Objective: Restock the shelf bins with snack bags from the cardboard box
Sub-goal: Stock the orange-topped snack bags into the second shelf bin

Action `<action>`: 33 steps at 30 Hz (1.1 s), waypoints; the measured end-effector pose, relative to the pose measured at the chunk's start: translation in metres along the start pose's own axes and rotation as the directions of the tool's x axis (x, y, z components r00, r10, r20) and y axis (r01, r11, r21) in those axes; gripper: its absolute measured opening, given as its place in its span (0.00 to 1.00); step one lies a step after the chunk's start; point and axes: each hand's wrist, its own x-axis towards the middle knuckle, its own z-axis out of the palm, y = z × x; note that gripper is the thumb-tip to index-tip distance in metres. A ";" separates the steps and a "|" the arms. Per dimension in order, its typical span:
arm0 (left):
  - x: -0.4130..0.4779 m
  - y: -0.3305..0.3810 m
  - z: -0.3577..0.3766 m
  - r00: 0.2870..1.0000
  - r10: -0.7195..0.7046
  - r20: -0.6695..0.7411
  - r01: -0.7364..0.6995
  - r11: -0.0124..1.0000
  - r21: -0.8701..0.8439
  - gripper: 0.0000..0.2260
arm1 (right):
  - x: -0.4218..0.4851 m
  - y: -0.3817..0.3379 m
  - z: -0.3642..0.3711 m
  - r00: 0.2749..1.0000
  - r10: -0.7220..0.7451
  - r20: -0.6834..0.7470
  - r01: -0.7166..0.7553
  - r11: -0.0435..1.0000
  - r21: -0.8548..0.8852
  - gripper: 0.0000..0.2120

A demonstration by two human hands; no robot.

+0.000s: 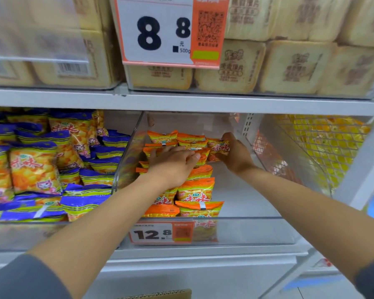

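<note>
Both my arms reach into a clear plastic shelf bin holding orange snack bags stacked along its left side. My left hand lies flat, palm down, pressing on the bags in the middle of the pile. At the back of the bin my right hand grips one orange snack bag, thumb and fingers curled round its right end. The top edge of the cardboard box peeks in at the bottom of the frame.
The bin to the left is full of blue-and-yellow snack bags. A wire-mesh divider and yellow packets stand to the right. Bread-like packs fill the shelf above, behind an 8.8 price card. A 12.8 price tag hangs on the bin front.
</note>
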 end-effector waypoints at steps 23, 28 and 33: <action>-0.222 -0.062 -0.009 0.988 0.033 -0.148 -0.095 0.894 -0.438 0.04 | -0.261 -0.173 -0.036 0.994 -0.040 0.101 0.013 0.967 0.253 0.04; -0.295 -0.143 0.051 0.986 -0.082 0.145 0.131 0.922 -0.364 0.05 | -0.328 -0.162 0.064 0.852 0.042 0.521 -0.195 0.951 0.241 0.06; -0.337 -0.203 0.087 0.940 -0.251 0.232 0.319 0.885 -0.339 0.04 | -0.362 -0.131 0.149 0.601 0.088 0.794 -0.199 0.979 0.042 0.05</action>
